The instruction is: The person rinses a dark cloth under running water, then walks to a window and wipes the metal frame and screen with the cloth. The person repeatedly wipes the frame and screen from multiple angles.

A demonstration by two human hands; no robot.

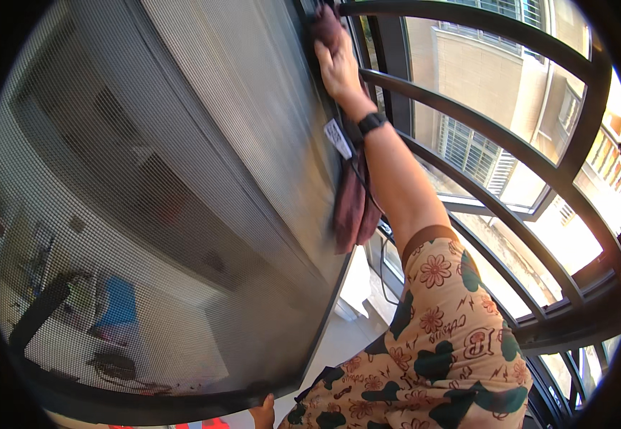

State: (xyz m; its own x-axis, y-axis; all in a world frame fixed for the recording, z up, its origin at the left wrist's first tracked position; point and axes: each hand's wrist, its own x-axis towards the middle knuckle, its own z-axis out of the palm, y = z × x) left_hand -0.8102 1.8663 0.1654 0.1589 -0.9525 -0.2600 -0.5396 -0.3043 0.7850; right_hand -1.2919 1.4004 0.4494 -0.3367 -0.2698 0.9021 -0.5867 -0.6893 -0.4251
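At the upper middle, my right hand (337, 67) grips a dark maroon cloth (354, 214) and presses it near the edge of a mesh window screen (224, 134). The cloth's loose end hangs down beneath my forearm. At the bottom, my left hand (263, 413) shows only in part, its fingers by the lower rim of the screen's dark frame (181, 403); the rest of it is out of view. A black cable (363, 179) with a white printed tag (337, 138) hangs beside the cloth.
Dark metal guard bars (477, 115) curve along the right side, with an open window pane frame (536, 209) and a neighbouring building (471, 69) beyond. A blue object (117, 303) shows through the mesh at the lower left. Pale floor (337, 338) lies below.
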